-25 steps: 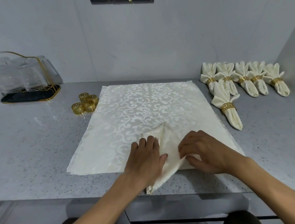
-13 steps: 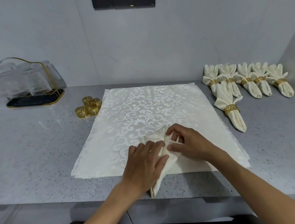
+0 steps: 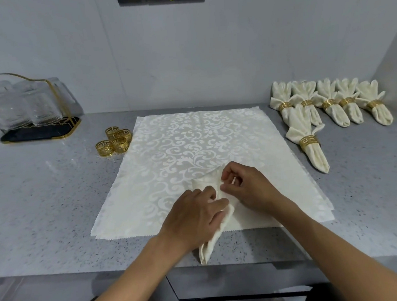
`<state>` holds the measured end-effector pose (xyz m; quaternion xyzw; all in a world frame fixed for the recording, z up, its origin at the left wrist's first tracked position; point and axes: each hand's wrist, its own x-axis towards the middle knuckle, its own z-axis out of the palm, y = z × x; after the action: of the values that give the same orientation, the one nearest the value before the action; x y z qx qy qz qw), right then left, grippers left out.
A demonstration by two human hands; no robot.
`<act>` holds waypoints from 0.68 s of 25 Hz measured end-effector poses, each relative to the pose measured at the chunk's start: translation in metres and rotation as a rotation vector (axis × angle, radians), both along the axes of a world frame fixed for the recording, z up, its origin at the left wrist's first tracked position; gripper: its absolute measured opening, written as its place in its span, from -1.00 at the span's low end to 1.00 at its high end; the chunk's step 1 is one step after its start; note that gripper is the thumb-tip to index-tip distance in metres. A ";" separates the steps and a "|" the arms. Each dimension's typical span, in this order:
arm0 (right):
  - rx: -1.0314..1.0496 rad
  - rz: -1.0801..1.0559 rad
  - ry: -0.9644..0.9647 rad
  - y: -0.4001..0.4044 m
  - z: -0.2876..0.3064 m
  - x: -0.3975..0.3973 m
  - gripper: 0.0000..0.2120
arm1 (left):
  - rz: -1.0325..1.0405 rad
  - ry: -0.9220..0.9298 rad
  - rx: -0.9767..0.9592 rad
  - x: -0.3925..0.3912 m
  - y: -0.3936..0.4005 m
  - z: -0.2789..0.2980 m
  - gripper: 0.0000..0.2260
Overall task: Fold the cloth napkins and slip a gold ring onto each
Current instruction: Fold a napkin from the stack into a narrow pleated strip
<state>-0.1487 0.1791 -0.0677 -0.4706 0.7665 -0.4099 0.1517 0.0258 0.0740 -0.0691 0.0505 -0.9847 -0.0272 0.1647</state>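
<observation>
Forearms reach in from the near edge of the grey speckled table [image 3: 43, 210], converging over a cream napkin [image 3: 213, 234] that is partly folded into a narrow cone, its tip pointing toward the table's near edge. Left hand [image 3: 193, 219] lies palm down on the napkin's middle, fingers fairly straight, pressing it flat. Right hand [image 3: 248, 189] sits just beyond, knuckles arched, its grip a narrow pinch of thumb and fingertips on the napkin's upper fold. Both work on top of a stack of flat damask napkins [image 3: 192, 150]. Farther left, four loose gold rings [image 3: 113, 142] cluster beside the stack. Farther right lie six finished napkins with rings [image 3: 327, 107]. At far left, glasses stand in a gold-trimmed rack [image 3: 25, 109].
</observation>
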 end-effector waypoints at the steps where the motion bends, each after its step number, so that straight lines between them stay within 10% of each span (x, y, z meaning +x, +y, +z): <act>1: -0.008 -0.078 0.085 0.000 0.002 0.005 -0.82 | -0.027 -0.036 0.054 -0.001 -0.002 0.006 -0.69; 6: -0.060 -0.208 0.487 0.036 0.006 0.078 -0.78 | -0.196 -0.247 0.214 -0.013 -0.030 0.019 -0.71; 17: 0.165 -0.189 0.497 0.078 0.019 0.093 -0.77 | -0.063 -0.302 0.319 -0.011 -0.031 0.030 -0.71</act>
<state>-0.0553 0.2572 -0.0485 -0.4691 0.8515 -0.2307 -0.0420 0.0149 0.0431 -0.0391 0.0488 -0.9825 -0.1797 0.0042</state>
